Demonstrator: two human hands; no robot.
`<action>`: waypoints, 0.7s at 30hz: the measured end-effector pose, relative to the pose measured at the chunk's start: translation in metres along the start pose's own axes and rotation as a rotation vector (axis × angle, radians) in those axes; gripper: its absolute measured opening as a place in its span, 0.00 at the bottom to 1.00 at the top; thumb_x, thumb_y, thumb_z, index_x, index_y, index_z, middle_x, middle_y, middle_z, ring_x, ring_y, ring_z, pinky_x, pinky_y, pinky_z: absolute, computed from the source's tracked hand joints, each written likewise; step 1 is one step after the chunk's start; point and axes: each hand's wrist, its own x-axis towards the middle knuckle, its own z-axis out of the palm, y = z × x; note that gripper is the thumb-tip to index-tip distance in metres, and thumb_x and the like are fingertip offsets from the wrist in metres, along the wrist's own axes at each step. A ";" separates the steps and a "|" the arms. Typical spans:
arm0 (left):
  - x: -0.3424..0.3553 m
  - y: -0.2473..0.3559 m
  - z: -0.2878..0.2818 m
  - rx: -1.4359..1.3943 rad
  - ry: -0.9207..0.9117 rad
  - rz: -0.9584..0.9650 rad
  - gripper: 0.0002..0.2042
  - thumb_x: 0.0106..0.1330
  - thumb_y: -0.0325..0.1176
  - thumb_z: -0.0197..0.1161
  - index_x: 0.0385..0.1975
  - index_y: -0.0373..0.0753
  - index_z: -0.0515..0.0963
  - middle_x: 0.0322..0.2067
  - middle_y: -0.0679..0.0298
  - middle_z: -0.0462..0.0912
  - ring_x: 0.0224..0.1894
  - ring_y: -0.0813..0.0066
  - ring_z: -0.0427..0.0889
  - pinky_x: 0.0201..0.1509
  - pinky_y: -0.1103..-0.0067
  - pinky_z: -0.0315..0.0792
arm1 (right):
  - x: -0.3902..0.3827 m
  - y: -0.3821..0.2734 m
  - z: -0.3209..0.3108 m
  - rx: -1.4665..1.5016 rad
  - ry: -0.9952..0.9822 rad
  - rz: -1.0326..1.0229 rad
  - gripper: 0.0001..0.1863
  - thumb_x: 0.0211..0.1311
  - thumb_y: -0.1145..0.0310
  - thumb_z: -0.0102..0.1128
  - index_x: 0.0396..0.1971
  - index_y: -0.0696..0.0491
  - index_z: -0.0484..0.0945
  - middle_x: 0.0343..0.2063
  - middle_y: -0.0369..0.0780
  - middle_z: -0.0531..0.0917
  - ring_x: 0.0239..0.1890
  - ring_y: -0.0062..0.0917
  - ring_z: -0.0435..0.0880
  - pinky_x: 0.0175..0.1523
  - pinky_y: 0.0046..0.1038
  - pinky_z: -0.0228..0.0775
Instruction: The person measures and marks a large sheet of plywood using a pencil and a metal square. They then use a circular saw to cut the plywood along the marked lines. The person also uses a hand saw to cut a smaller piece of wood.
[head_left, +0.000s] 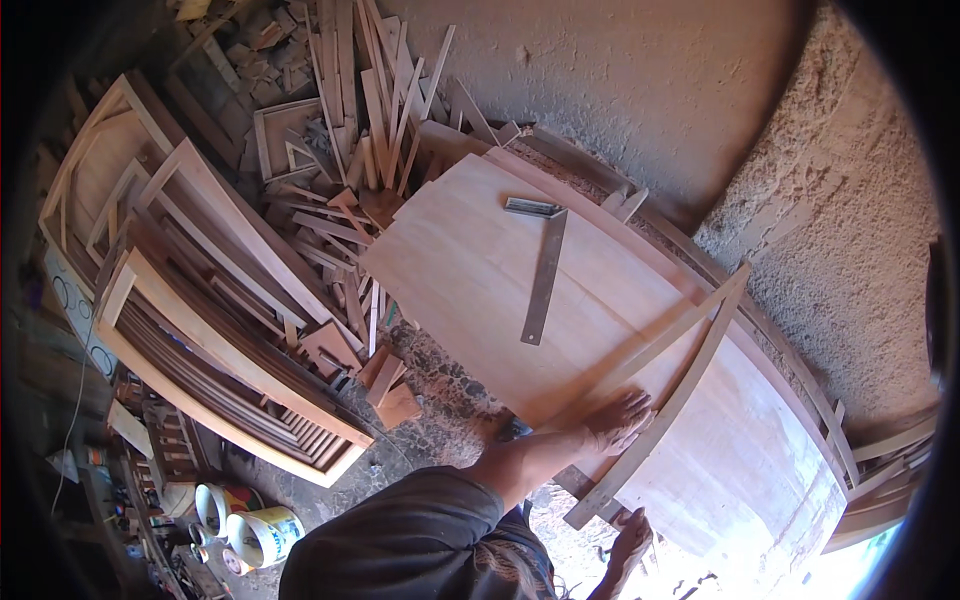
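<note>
My left hand (618,418) lies on the pale plywood sheet (450,260), fingers flat beside a curved wooden strip (690,370). That strip crosses the sheet to its near edge and meets a second, straighter strip (690,310) at the far end. My right hand (630,540) is lower, just right of the curved strip's near end, with curled fingers; what they hold, if anything, I cannot make out. A metal try square (545,280) rests on the sheet beyond my left hand.
Slatted wooden frames (230,350) lean at the left. Offcuts (350,120) are heaped behind them against a plastered wall (640,80). Buckets (262,535) and a cluttered rack (150,470) occupy the lower left. More curved boards (880,480) are stacked at the right.
</note>
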 end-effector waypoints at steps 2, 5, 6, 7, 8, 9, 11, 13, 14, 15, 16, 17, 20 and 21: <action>0.009 0.008 0.002 -0.003 0.018 0.020 0.27 0.71 0.40 0.50 0.65 0.28 0.66 0.67 0.41 0.66 0.73 0.47 0.60 0.78 0.59 0.49 | -0.022 0.019 0.016 0.243 -0.040 0.287 0.31 0.76 0.46 0.47 0.22 0.60 0.76 0.13 0.38 0.75 0.12 0.21 0.72 0.19 0.27 0.66; 0.006 0.009 -0.005 -0.009 -0.030 0.016 0.27 0.71 0.39 0.49 0.66 0.28 0.65 0.69 0.40 0.62 0.74 0.48 0.58 0.79 0.59 0.49 | -0.054 0.059 0.047 0.006 -0.220 0.373 0.34 0.73 0.41 0.47 0.31 0.61 0.82 0.17 0.41 0.80 0.10 0.24 0.72 0.14 0.27 0.63; 0.006 0.009 -0.009 -0.012 -0.060 0.020 0.27 0.72 0.39 0.49 0.66 0.28 0.64 0.70 0.40 0.61 0.75 0.48 0.57 0.79 0.59 0.49 | -0.056 0.065 0.051 -0.036 -0.349 0.455 0.33 0.73 0.41 0.46 0.35 0.60 0.81 0.20 0.41 0.82 0.10 0.23 0.71 0.13 0.26 0.59; 0.004 0.008 -0.012 0.012 -0.065 0.024 0.27 0.72 0.39 0.49 0.66 0.29 0.64 0.70 0.40 0.61 0.75 0.48 0.57 0.79 0.59 0.50 | -0.065 0.047 0.057 0.204 -0.297 0.477 0.30 0.73 0.42 0.49 0.34 0.58 0.80 0.19 0.39 0.80 0.10 0.20 0.68 0.13 0.24 0.56; 0.003 0.007 -0.014 0.034 -0.070 0.029 0.27 0.72 0.39 0.49 0.66 0.29 0.64 0.70 0.40 0.60 0.75 0.48 0.57 0.78 0.59 0.50 | -0.071 0.028 0.065 0.444 -0.241 0.495 0.27 0.73 0.44 0.51 0.34 0.56 0.79 0.18 0.37 0.79 0.09 0.18 0.66 0.12 0.23 0.52; 0.000 0.009 -0.015 0.056 -0.073 0.033 0.27 0.72 0.39 0.49 0.67 0.29 0.64 0.70 0.40 0.60 0.75 0.48 0.57 0.78 0.59 0.51 | -0.069 0.021 0.066 0.517 -0.270 0.516 0.24 0.73 0.46 0.53 0.34 0.55 0.78 0.20 0.37 0.80 0.09 0.16 0.65 0.13 0.21 0.51; 0.002 0.006 -0.007 0.112 -0.021 0.028 0.26 0.72 0.39 0.48 0.66 0.29 0.65 0.67 0.42 0.64 0.73 0.48 0.59 0.76 0.59 0.54 | -0.067 0.016 0.069 0.659 -0.342 0.555 0.18 0.72 0.50 0.58 0.35 0.51 0.75 0.24 0.37 0.81 0.10 0.11 0.64 0.13 0.17 0.50; -0.003 0.009 -0.009 0.130 0.003 0.021 0.25 0.72 0.38 0.49 0.64 0.29 0.66 0.64 0.44 0.68 0.72 0.49 0.62 0.74 0.59 0.57 | -0.067 0.020 0.073 0.761 -0.327 0.510 0.16 0.71 0.53 0.60 0.31 0.49 0.73 0.21 0.35 0.78 0.10 0.09 0.60 0.12 0.17 0.46; -0.003 0.014 -0.016 0.116 0.003 0.025 0.24 0.71 0.38 0.51 0.63 0.29 0.67 0.62 0.45 0.70 0.71 0.49 0.64 0.73 0.60 0.59 | -0.066 0.024 0.074 0.815 -0.309 0.487 0.15 0.71 0.55 0.61 0.29 0.48 0.72 0.20 0.34 0.76 0.10 0.08 0.58 0.11 0.16 0.44; -0.003 0.018 -0.023 0.101 0.001 0.029 0.24 0.71 0.37 0.52 0.62 0.29 0.68 0.59 0.46 0.72 0.70 0.50 0.65 0.72 0.62 0.61 | -0.065 0.030 0.074 0.850 -0.311 0.447 0.14 0.72 0.56 0.59 0.29 0.48 0.73 0.19 0.33 0.76 0.09 0.08 0.58 0.11 0.17 0.44; -0.005 0.020 -0.036 -0.070 -0.007 -0.050 0.23 0.70 0.37 0.53 0.62 0.30 0.69 0.60 0.46 0.72 0.69 0.50 0.65 0.73 0.62 0.60 | -0.067 0.020 0.071 0.860 -0.304 0.408 0.14 0.73 0.56 0.59 0.29 0.48 0.74 0.18 0.33 0.76 0.09 0.08 0.58 0.11 0.16 0.44; -0.004 0.025 -0.054 -0.252 -0.024 -0.105 0.23 0.70 0.37 0.54 0.61 0.31 0.71 0.61 0.46 0.72 0.69 0.51 0.66 0.74 0.62 0.59 | -0.067 0.020 0.065 0.877 -0.321 0.364 0.14 0.73 0.56 0.59 0.29 0.48 0.74 0.18 0.33 0.76 0.09 0.08 0.58 0.11 0.16 0.44; -0.050 -0.006 -0.075 -0.379 0.348 -0.066 0.19 0.66 0.33 0.62 0.55 0.33 0.77 0.58 0.48 0.76 0.63 0.53 0.73 0.69 0.64 0.67 | -0.070 0.014 0.052 0.909 -0.342 0.332 0.15 0.72 0.54 0.59 0.30 0.49 0.76 0.19 0.34 0.78 0.09 0.09 0.59 0.11 0.17 0.45; -0.061 -0.013 -0.089 -0.429 0.535 -0.166 0.14 0.64 0.31 0.63 0.48 0.35 0.80 0.51 0.50 0.81 0.55 0.52 0.79 0.63 0.62 0.72 | -0.069 0.022 0.048 0.916 -0.302 0.322 0.16 0.72 0.53 0.59 0.31 0.50 0.76 0.19 0.35 0.79 0.09 0.09 0.60 0.12 0.17 0.47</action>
